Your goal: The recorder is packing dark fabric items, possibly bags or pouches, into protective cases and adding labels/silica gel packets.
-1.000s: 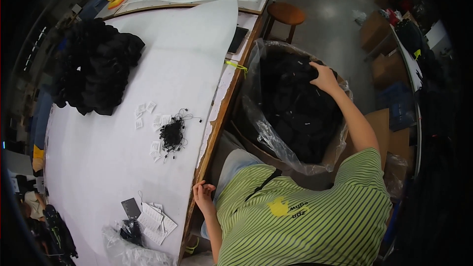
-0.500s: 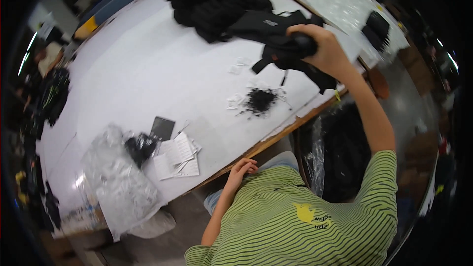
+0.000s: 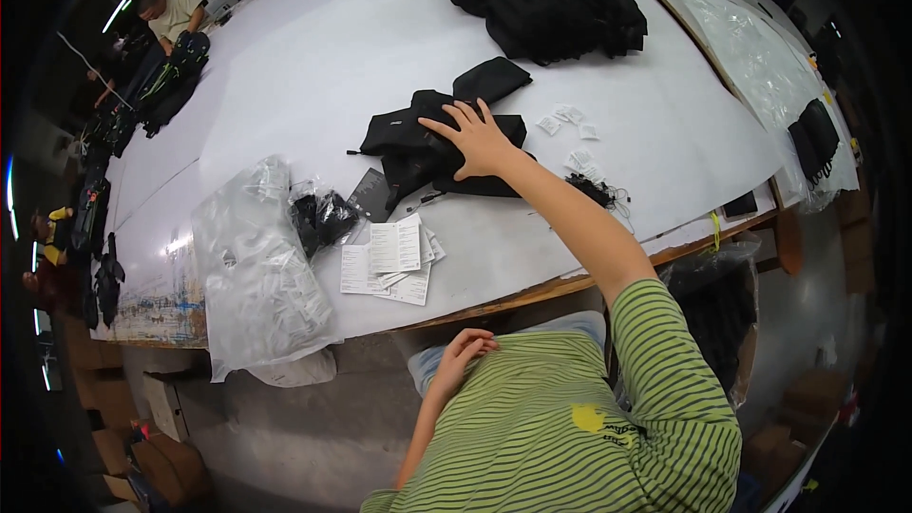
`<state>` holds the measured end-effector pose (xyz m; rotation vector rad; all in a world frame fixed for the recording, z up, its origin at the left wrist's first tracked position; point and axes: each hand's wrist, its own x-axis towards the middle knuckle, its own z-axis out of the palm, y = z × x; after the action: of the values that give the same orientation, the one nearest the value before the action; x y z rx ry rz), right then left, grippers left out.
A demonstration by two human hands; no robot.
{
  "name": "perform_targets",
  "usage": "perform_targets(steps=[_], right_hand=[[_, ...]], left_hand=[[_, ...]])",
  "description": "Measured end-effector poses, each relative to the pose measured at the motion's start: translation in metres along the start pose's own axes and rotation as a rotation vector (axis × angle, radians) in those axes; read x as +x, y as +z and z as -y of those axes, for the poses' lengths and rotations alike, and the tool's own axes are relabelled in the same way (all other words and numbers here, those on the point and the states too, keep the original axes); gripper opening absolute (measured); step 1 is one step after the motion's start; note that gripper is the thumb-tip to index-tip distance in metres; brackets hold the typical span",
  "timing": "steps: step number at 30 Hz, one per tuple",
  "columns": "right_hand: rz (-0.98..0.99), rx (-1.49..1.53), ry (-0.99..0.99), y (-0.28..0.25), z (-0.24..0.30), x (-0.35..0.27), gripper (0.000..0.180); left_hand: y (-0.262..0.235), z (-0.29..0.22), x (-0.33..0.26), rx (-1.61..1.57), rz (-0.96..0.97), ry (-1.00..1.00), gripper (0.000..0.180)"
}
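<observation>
On the white table a black fabric bag-like piece (image 3: 408, 138) lies in folds, with cords and small zip pulls at its edges. My right hand (image 3: 480, 141) rests on it, fingers spread, gripping nothing. Beyond the fingertips a black flap (image 3: 492, 81) sticks out. How many pieces lie there I cannot tell, since the hand and forearm cover part. My left hand (image 3: 463, 358) rests at my waist by the table edge, its fingers loosely curled and nothing seen in them. Nearest the fabric's front are a dark card (image 3: 370, 192) and white printed leaflets (image 3: 394, 249).
A large pile of black fabric pieces (image 3: 560, 5) sits at the back. Small white packets (image 3: 567, 118) and black cords (image 3: 591, 188) lie right of my forearm. Front left are a clear bag of white packets (image 3: 266, 275) and a black plastic bundle (image 3: 321, 218). Another person (image 3: 176, 19) works far left.
My right hand has carried the black fabric piece from the right leftward to the middle of the table and released its grip. The view has shifted; my left hand stays at my waist.
</observation>
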<state>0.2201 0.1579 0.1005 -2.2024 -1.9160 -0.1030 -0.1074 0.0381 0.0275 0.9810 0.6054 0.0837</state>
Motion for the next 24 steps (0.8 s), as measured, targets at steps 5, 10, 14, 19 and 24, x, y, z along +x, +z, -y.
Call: perform_targets(steps=[5,10,14,19,24], right_hand=[[-0.410,0.247,0.040,-0.062,-0.029,-0.054,0.066],[-0.560,0.374,0.443,-0.059,-0.075,-0.142,0.058],[-0.496,0.630,0.563,-0.038,-0.078,-0.160,0.066],[-0.466,1.262,0.344,-0.036,-0.041,-0.112,0.079],[-0.374,1.126,0.249,-0.029,-0.007,-0.083,0.048]], left_hand=[[0.000,-0.067,-0.008,0.431,-0.269,0.290,0.015],[-0.056,-0.113,0.024,0.511,-0.798,0.705,0.013],[-0.103,-0.103,0.058,0.980,-0.994,0.523,0.047],[-0.093,-0.088,0.076,1.388,-1.032,0.307,0.081],[-0.094,-0.085,0.070,1.313,-1.070,0.383,0.070]])
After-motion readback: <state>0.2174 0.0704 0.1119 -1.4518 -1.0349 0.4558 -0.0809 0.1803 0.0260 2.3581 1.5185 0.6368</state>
